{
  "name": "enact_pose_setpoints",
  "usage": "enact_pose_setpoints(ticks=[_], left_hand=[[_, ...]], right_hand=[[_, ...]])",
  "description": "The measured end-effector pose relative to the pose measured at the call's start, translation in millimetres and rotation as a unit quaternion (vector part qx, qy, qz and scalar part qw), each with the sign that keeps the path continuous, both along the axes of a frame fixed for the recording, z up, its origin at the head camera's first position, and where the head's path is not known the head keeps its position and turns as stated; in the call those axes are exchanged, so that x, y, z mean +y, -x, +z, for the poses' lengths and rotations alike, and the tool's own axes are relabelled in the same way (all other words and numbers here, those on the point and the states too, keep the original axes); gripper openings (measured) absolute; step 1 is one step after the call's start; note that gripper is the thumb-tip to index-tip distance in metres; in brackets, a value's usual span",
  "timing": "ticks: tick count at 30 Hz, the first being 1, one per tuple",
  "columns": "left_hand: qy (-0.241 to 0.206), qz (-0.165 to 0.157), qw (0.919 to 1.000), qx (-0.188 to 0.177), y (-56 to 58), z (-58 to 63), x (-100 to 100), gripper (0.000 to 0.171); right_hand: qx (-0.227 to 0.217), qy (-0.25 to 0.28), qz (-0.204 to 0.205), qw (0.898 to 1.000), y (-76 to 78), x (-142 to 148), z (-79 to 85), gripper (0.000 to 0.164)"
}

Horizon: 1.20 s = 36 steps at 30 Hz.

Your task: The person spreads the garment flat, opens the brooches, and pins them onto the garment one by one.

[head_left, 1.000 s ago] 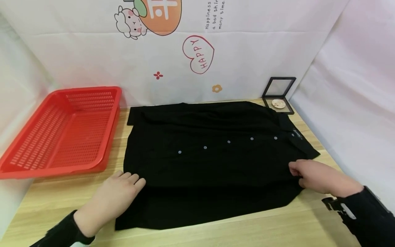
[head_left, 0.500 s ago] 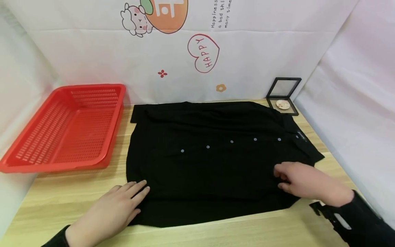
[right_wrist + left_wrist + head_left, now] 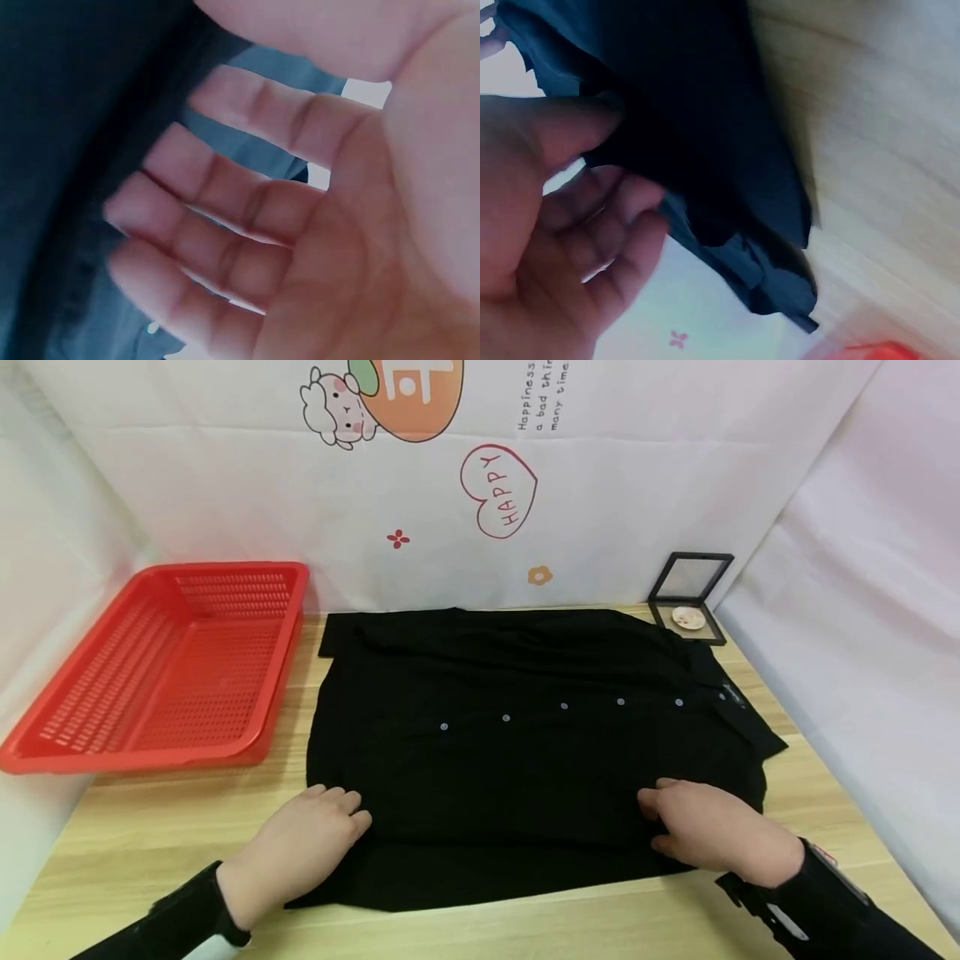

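Observation:
A black button-up shirt (image 3: 525, 777) lies spread on the table, its row of pale buttons facing up and its collar toward the right. My left hand (image 3: 303, 843) is at the shirt's near left part. In the left wrist view, the thumb and fingers (image 3: 630, 247) pinch a fold of the black cloth (image 3: 697, 112). Over the near right part is my right hand (image 3: 708, 827). Its fingers (image 3: 202, 247) are loosely bent against the cloth in the right wrist view, with no fold visibly gripped; the thumb tip is hidden there.
A red perforated basket (image 3: 277, 693) stands on the left of the wooden table (image 3: 172, 827). At the back right corner is a small black frame (image 3: 690, 575) with a round pale disc (image 3: 688, 617). A printed white cloth (image 3: 420, 527) hangs behind.
My right hand has left the shirt's right edge and moved left and nearer. The left hand flattened on the cloth, then bent its fingers again. The near hem has shifted slightly.

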<state>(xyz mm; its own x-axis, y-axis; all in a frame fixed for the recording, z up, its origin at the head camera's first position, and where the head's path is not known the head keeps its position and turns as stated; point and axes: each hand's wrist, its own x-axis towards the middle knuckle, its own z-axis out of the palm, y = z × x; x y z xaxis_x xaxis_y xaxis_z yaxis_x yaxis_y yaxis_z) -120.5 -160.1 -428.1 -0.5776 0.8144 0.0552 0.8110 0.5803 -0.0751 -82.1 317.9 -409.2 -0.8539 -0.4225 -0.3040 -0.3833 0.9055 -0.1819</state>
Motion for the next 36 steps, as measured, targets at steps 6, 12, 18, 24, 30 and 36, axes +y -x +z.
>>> enact_pose_setpoints(ticks=[6, 12, 18, 24, 30, 36], left_hand=[[-0.026, -0.057, 0.9976, 0.030, -11.8, 5.0, -6, 0.025], [-0.006, -0.063, 0.9970, -0.044, -5.1, 11.8, -4, 0.028], [-0.009, 0.029, 0.9985, -0.046, 23.0, 22.7, 21, 0.019], [0.088, 0.097, 0.9858, -0.105, 23.9, 15.5, 36, 0.019], [0.102, 0.139, 0.9726, -0.156, 52.4, 41.2, 56, 0.031], [0.081, 0.246, 0.9510, -0.169, 130.3, 55.7, 73, 0.035]], right_hand=[[0.009, 0.012, -0.008, 1.000, -2.2, 1, -5.9, 0.032], [0.011, 0.009, 0.004, 1.000, -0.4, 4, -6.7, 0.031], [0.016, 0.011, 0.012, 1.000, 2.9, 3, -9.5, 0.031], [0.010, 0.014, 0.006, 1.000, 4.2, 1, -14.1, 0.034], [-0.015, 0.011, 0.001, 1.000, 7.2, 5, -7.4, 0.033], [-0.060, 0.084, 0.000, 0.995, 29.3, 40, 16.1, 0.021]])
